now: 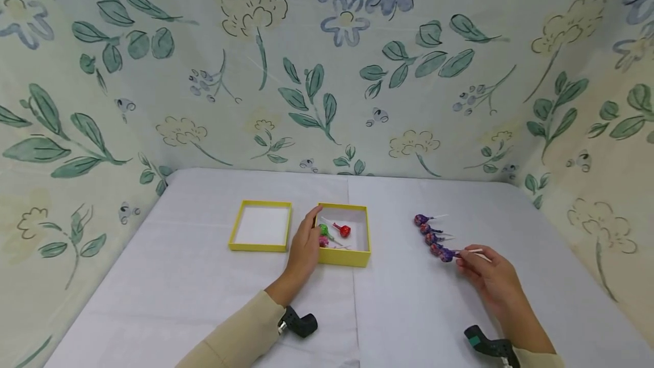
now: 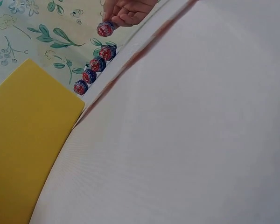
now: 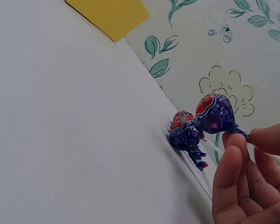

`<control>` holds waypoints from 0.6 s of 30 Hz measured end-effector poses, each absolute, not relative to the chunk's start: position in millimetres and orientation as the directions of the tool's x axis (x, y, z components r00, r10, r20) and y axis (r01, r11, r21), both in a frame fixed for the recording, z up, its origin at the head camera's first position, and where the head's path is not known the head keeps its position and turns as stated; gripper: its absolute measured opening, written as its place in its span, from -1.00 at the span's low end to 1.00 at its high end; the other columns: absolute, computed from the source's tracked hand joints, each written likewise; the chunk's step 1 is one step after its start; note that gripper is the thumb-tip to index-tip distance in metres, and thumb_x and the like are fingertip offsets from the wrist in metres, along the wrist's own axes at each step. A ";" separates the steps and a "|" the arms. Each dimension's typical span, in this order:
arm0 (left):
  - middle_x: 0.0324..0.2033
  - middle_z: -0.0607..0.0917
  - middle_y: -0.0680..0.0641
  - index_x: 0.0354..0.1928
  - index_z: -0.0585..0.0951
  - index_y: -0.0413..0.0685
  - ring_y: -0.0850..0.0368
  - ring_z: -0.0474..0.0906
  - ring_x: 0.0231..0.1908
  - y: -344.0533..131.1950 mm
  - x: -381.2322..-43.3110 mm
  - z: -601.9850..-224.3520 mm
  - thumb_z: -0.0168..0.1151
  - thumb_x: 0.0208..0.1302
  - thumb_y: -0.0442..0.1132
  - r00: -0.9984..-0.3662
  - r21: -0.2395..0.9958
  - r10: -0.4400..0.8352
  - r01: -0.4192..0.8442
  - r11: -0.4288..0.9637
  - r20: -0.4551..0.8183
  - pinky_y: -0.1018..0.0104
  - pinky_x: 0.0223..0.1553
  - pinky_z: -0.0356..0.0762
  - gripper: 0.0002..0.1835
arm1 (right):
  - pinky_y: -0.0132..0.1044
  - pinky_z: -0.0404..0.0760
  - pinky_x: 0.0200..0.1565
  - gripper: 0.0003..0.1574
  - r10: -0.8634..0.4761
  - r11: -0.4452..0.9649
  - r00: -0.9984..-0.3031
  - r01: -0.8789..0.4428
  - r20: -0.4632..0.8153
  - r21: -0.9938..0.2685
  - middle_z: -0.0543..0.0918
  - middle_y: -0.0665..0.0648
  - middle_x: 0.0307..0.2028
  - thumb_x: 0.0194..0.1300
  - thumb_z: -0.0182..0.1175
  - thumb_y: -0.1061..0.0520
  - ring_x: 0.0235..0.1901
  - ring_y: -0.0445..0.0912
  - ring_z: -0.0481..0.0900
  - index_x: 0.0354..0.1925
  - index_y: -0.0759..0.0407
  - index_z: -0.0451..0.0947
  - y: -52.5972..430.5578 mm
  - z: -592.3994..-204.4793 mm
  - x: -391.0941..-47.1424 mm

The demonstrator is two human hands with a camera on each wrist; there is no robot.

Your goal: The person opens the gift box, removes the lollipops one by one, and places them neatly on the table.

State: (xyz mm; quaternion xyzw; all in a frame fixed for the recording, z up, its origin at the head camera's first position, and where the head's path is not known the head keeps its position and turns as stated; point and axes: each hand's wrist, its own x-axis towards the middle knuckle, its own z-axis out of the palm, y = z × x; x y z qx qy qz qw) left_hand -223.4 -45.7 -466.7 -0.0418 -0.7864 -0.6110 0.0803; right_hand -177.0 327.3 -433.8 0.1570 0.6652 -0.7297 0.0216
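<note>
In the head view, my left hand rests along the left side of the yellow box, its fingers fairly straight against the wall. Inside the box lie a red lollipop, a green lollipop and a pink lollipop. My right hand pinches a purple-wrapped lollipop by its stick, just below the wrapped head. Beside it, several more purple lollipops lie in a slanting row on the table. The left wrist view does not show my left hand.
A shallow yellow-rimmed lid lies to the left of the box, its white inside facing up. White cloth covers the table. Behind it and at both sides hangs a flower-printed curtain.
</note>
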 end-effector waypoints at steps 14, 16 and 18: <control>0.40 0.22 0.25 0.40 0.26 0.36 0.25 0.10 0.40 -45.1 -225.7 -469.9 -0.23 0.47 -0.20 -0.984 0.958 -0.027 0.164 0.237 0.175 0.11 0.39 0.11 -0.49 | -0.34 0.66 -0.14 -0.61 0.234 -0.087 -0.913 0.324 -0.335 -0.942 0.67 -0.10 -0.28 0.41 0.10 0.07 -0.25 -0.20 0.64 0.11 0.23 0.36 331.0 -439.6 -177.3; 0.40 0.22 0.25 0.40 0.26 0.36 0.24 0.10 0.40 -45.3 -226.0 -469.8 -0.23 0.47 -0.20 -0.983 0.957 -0.025 0.169 0.237 0.180 0.11 0.39 0.11 -0.49 | -0.35 0.66 -0.15 -0.60 0.225 -0.091 -0.919 0.310 -0.323 -0.946 0.69 -0.11 -0.27 0.40 0.12 0.08 -0.25 -0.20 0.65 0.10 0.24 0.37 330.5 -438.8 -177.6; 0.40 0.22 0.25 0.40 0.26 0.35 0.23 0.10 0.40 -45.6 -226.2 -469.6 -0.23 0.47 -0.20 -0.983 0.957 -0.024 0.171 0.234 0.182 0.10 0.39 0.11 -0.49 | -0.35 0.66 -0.17 -0.63 0.211 -0.104 -0.928 0.290 -0.306 -0.951 0.72 -0.10 -0.26 0.38 0.15 0.11 -0.26 -0.20 0.66 0.07 0.26 0.40 330.1 -438.1 -177.7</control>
